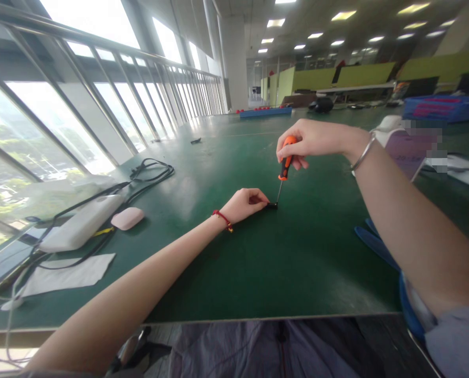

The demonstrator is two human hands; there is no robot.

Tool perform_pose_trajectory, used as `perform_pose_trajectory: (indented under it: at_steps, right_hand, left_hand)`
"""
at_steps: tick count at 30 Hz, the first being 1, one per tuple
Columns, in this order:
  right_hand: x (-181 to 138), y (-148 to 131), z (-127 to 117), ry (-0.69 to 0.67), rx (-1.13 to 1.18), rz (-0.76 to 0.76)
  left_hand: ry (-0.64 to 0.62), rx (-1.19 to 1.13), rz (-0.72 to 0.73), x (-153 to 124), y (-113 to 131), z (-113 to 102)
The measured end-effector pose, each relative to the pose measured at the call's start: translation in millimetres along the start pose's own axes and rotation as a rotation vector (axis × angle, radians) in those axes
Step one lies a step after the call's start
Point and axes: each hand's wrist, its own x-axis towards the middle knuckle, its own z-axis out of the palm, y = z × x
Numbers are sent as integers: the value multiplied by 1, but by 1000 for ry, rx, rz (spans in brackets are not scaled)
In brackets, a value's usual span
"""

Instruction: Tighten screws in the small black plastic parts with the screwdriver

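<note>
My right hand (300, 143) grips the orange and black handle of a screwdriver (286, 163) from above. Its thin shaft slants down, and the tip meets the end of a small black piece (272, 206) on the green table. The fingers of my left hand (247, 202) pinch the other end of this dark piece and rest low over the tabletop. What the piece is cannot be made out, and part of it is hidden by my left fingertips.
On the green table (218, 262), a white power bank (82, 223), a pink case (127, 218), black cables (151, 178) and a white tissue (69, 275) lie left. Blue-handled scissors or pliers (376, 245) lie under my right forearm. A blue basket (443, 109) and blue tray (264, 112) stand farther back.
</note>
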Motion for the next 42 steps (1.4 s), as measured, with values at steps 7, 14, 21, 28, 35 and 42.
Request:
perform_pose_trajectory:
  at_steps: [7,14,21,28,35,42]
  right_hand:
    - [-1,-5,-2,-16,-17,37]
    - [-2,-5,-2,-15,-24,32]
    - [-1,0,-2,-12,1,47]
    - [-2,-1,-2,-13,0,49]
    - [-2,-3,0,-12,23,55]
    - [-2,-3,1,15,-44,62]
  left_hand:
    - [-1,-28,-24,1,1,1]
    - [10,-18,-22,0,1,2]
    - [21,-2,7,0,-2,3]
    - [58,2,26,-2,1,7]
    - [40,23,23,-2,-1,8]
    - [57,95,43,-3,1,10]
